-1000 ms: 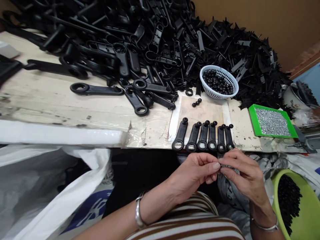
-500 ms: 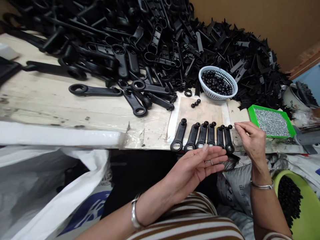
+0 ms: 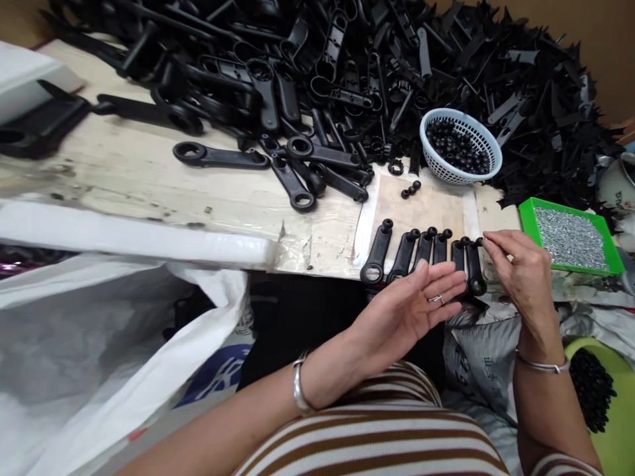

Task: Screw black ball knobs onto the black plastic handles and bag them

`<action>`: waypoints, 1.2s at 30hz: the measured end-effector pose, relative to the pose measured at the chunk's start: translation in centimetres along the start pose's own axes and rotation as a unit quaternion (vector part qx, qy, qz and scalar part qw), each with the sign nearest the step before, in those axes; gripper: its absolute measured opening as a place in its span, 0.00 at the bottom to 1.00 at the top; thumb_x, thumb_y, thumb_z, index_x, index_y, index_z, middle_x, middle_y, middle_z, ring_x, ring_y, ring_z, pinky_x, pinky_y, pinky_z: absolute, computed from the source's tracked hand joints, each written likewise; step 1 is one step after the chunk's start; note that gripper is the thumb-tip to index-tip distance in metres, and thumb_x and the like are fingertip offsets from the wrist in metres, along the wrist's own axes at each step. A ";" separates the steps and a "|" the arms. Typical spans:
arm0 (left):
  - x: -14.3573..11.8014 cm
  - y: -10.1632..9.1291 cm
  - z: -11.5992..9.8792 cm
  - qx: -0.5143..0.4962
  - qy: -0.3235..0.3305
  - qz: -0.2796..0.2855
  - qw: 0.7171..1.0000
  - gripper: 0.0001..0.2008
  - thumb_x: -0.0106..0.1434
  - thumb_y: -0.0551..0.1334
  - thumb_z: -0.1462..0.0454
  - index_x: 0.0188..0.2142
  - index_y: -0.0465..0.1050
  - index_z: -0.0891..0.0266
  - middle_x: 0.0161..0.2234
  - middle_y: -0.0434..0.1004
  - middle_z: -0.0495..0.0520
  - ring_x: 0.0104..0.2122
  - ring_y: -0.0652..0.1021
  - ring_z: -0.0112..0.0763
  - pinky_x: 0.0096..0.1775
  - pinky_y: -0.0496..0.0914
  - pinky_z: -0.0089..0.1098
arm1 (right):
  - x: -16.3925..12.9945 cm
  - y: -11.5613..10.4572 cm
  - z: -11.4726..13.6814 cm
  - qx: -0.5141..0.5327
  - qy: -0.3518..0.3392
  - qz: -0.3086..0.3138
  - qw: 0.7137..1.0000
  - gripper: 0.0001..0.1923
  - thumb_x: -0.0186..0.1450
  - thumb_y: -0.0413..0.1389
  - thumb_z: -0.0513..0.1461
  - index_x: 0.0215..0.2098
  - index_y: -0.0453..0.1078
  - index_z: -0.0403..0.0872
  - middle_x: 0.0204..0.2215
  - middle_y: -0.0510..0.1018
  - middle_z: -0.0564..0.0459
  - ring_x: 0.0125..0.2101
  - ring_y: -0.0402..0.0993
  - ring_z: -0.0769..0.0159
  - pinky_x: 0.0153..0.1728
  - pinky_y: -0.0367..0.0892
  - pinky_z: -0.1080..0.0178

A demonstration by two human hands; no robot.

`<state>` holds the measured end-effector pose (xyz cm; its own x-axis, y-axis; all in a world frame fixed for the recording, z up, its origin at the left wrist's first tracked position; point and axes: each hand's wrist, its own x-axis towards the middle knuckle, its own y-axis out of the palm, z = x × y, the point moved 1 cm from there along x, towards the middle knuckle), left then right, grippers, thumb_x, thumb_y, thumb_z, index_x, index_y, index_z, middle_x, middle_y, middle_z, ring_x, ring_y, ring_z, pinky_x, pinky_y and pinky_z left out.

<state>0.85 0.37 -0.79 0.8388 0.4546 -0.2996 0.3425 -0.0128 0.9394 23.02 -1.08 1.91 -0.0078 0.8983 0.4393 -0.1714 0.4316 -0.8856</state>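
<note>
A row of several short black plastic handles [image 3: 377, 254] lies on a taped board [image 3: 421, 211] at the table's near edge. My left hand [image 3: 411, 307] hovers palm up just in front of them, fingers flat, with a few small metal screws [image 3: 436, 299] resting on the fingers. My right hand [image 3: 518, 271] has thumb and forefinger pinched at the small knob end of the rightmost handle [image 3: 476, 268]. What they pinch is tiny, seemingly a screw.
A white basket [image 3: 430, 132] of black knobs stands behind the board, with loose knobs [image 3: 411, 190] beside it. A green tray [image 3: 526, 213] of screws is on the right. A big pile of black parts [image 3: 347, 66] fills the back. There is a lime bowl [image 3: 620, 410] at lower right and a white bag [image 3: 99, 344] at left.
My hands came apart. The left hand opened flat with the screws on it. The right hand went up to the rightmost handle's end and stays there. The view shifted left.
</note>
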 end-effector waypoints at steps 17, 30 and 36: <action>-0.3 0.0 0.1 -0.036 0.015 -0.012 0.999 0.23 0.70 0.58 0.52 0.57 0.68 0.64 0.58 0.71 0.63 0.59 0.70 0.41 0.61 0.60 0.39 | -3.6 -1.4 7.4 0.189 -0.083 0.113 0.972 0.16 0.66 0.55 0.28 0.49 0.72 0.48 0.38 0.77 0.49 0.37 0.71 0.65 0.38 0.71 0.60; -0.2 -0.4 0.0 -0.040 0.004 0.003 0.999 0.21 0.68 0.61 0.51 0.48 0.74 0.66 0.54 0.75 0.62 0.59 0.70 0.43 0.61 0.60 0.38 | -2.8 -2.3 6.8 0.230 -0.001 0.122 0.966 0.04 0.66 0.56 0.33 0.36 0.71 0.48 0.32 0.77 0.52 0.34 0.74 0.67 0.36 0.70 0.63; -0.5 -0.6 0.0 -0.032 -0.013 -0.008 0.999 0.19 0.71 0.57 0.55 0.52 0.71 0.68 0.57 0.72 0.66 0.60 0.71 0.42 0.62 0.60 0.41 | -0.1 -1.1 2.3 0.163 0.060 -0.038 0.984 0.01 0.63 0.61 0.37 0.33 0.75 0.49 0.34 0.74 0.53 0.35 0.72 0.66 0.37 0.68 0.61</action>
<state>0.26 0.14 -1.18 0.8444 0.4311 -0.3181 0.3286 0.0521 0.9430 20.90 -1.84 3.15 0.1300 0.8763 0.4639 -0.4745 0.4658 -0.7469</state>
